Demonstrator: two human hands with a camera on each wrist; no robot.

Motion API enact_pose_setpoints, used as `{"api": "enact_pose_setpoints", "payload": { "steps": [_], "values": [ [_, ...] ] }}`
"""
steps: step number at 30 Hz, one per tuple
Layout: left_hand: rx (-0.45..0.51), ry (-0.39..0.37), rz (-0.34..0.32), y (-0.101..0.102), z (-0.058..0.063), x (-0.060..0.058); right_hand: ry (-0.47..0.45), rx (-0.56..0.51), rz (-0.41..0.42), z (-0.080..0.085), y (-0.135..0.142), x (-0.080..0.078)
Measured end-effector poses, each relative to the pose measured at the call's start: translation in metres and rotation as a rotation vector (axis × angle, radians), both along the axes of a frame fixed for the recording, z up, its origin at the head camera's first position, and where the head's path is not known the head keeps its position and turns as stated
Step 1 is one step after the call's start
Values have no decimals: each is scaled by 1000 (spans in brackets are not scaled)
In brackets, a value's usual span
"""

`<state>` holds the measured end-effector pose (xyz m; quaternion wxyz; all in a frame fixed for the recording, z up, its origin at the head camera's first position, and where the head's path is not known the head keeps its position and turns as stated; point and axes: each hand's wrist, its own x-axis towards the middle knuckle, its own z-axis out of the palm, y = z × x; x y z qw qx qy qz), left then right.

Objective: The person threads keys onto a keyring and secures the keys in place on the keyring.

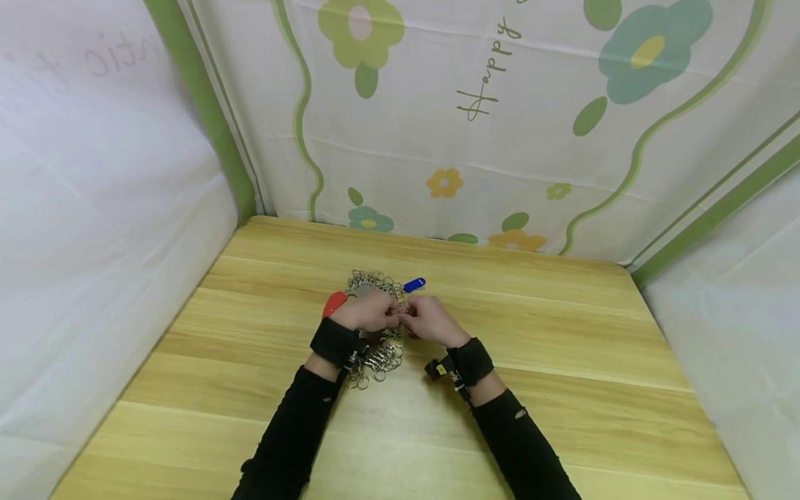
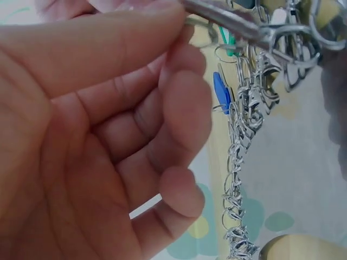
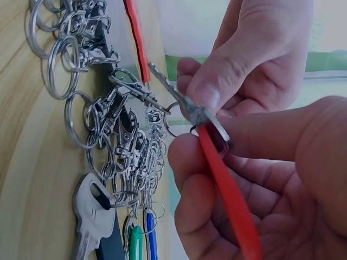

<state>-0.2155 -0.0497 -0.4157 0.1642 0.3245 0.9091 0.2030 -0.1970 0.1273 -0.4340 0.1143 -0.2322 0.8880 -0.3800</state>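
Note:
My left hand (image 1: 373, 310) and right hand (image 1: 431, 321) meet at the edge of a cluster of metal swivel clasps with split rings (image 1: 384, 355). In the right wrist view, my right thumb and fingers pinch a key (image 3: 187, 103) with a long red tag (image 3: 227, 195) at its bow. The left thumb lies against this key, close to a thin ring (image 3: 174, 120). In the left wrist view, my left thumb and forefinger pinch the end of a metal clasp (image 2: 233, 21); the other fingers curl loosely. Their exact contact is partly hidden behind the fingers.
Clasps crowd around a grey flat piece (image 2: 293, 162). Another silver key (image 3: 95, 208) hangs from a ring. A blue tag (image 1: 414, 285), a green tag (image 3: 135, 244) and another red tag (image 1: 334, 303) lie around the cluster. White patterned cloth (image 1: 437, 139) walls the wooden table (image 1: 562, 333).

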Motion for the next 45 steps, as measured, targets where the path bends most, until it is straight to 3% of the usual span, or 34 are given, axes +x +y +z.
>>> {"api": "enact_pose_setpoints", "payload": {
  "steps": [11, 24, 33, 45],
  "values": [
    [31, -64, 25, 1, 0, -1, -44, -28, 1, -1, 1, -2],
    [6, -36, 28, 1, 0, 0, -103, -66, 10, 0, 2, -1],
    [25, 5, -4, -1, -1, -1, -91, -76, 34, -3, 5, -2],
    [48, -12, -23, 0, 1, 0, -70, -69, -26, 0, 3, -1]
  ]
}}
